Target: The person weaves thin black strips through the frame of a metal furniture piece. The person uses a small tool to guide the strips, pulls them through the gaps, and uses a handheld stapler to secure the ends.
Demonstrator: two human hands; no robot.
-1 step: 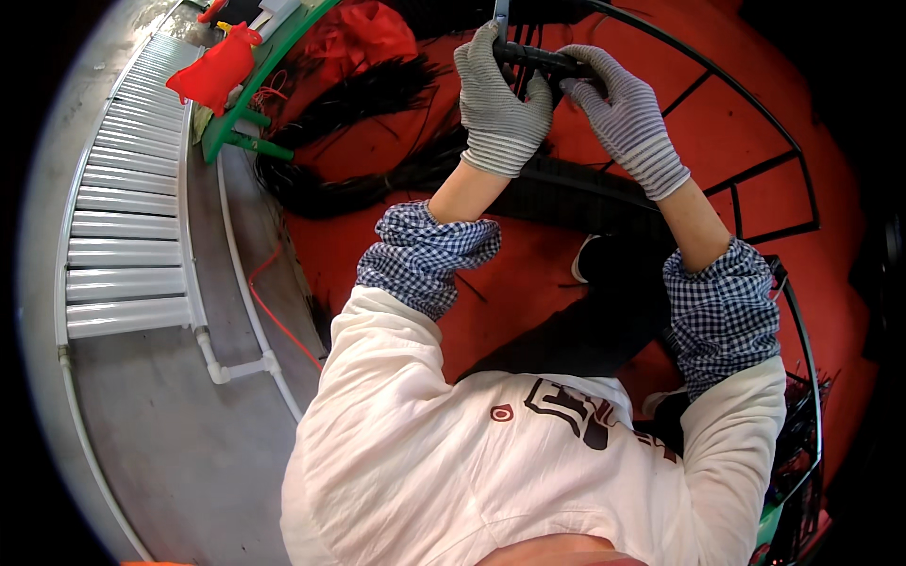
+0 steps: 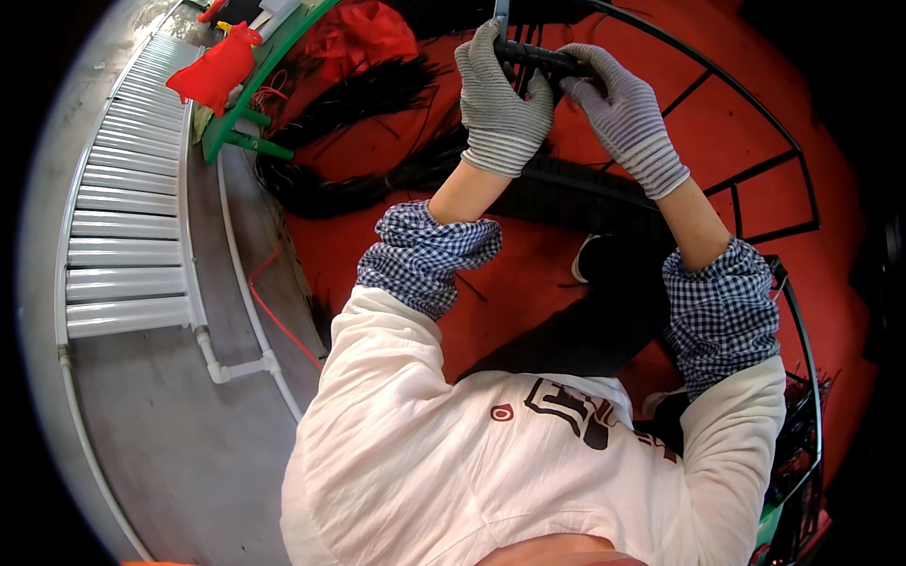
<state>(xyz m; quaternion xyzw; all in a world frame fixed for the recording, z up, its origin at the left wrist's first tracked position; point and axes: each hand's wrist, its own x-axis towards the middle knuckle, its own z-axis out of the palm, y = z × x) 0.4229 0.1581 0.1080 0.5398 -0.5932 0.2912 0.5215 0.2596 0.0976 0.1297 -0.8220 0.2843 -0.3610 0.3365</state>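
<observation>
Both my hands wear striped grey-white gloves and are raised at the top of the view. Between them runs a short dark bar [image 2: 538, 58] that looks wound with black strip. My left hand [image 2: 503, 108] closes around its left part, the fingers behind and the thumb in front. Beside those fingers a grey metal upright [image 2: 501, 13] rises. At the bar's right end my right hand [image 2: 628, 118] is closed in a pinch, thumb below and fingers above. Whether a loose strip lies in that pinch is hidden. The bar seems to belong to a black metal frame [image 2: 783, 232] spreading right.
Long black strands [image 2: 316, 191] lie in bundles on the red floor covering [image 2: 514, 316], left of my hands. Behind them is a crumpled red bag [image 2: 373, 38]. A green-edged stand [image 2: 274, 68] holds a red limp object [image 2: 217, 74]. Further left runs a roller conveyor [image 2: 127, 257].
</observation>
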